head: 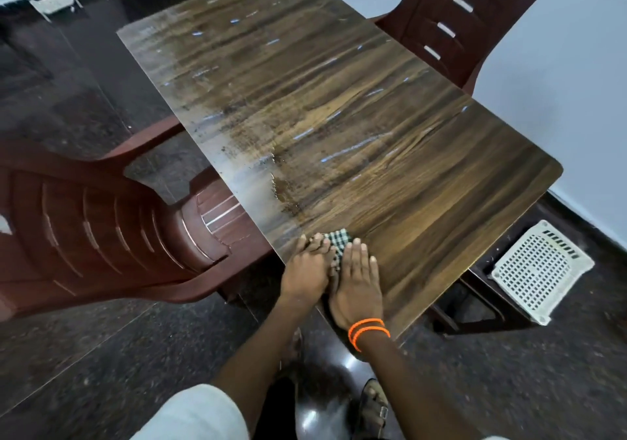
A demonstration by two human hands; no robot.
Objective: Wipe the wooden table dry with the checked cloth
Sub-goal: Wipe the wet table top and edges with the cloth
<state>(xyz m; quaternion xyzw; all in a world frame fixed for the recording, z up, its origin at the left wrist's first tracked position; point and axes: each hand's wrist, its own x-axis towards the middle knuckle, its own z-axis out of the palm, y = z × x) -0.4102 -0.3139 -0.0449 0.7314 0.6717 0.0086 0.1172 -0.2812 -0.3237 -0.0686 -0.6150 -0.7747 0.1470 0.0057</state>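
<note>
The wooden table (pixel 390 168) stretches away from me, wet along its left strip, with a puddle (pixel 281 192) near the left edge and streaks of water farther up. At the near left corner lies the checked cloth (pixel 336 241), green and white, mostly covered by both hands. My left hand (pixel 307 271) presses on its left part with straight fingers. My right hand (pixel 356 280), with orange bands on the wrist, lies flat on its right part, palm down.
A maroon plastic chair (pixel 112 232) stands tight against the table's left side, another chair (pixel 464 22) at the far right. A white perforated basket (pixel 539 270) sits on the floor under the table's right corner. My sandalled foot (pixel 373 405) shows on the dark floor.
</note>
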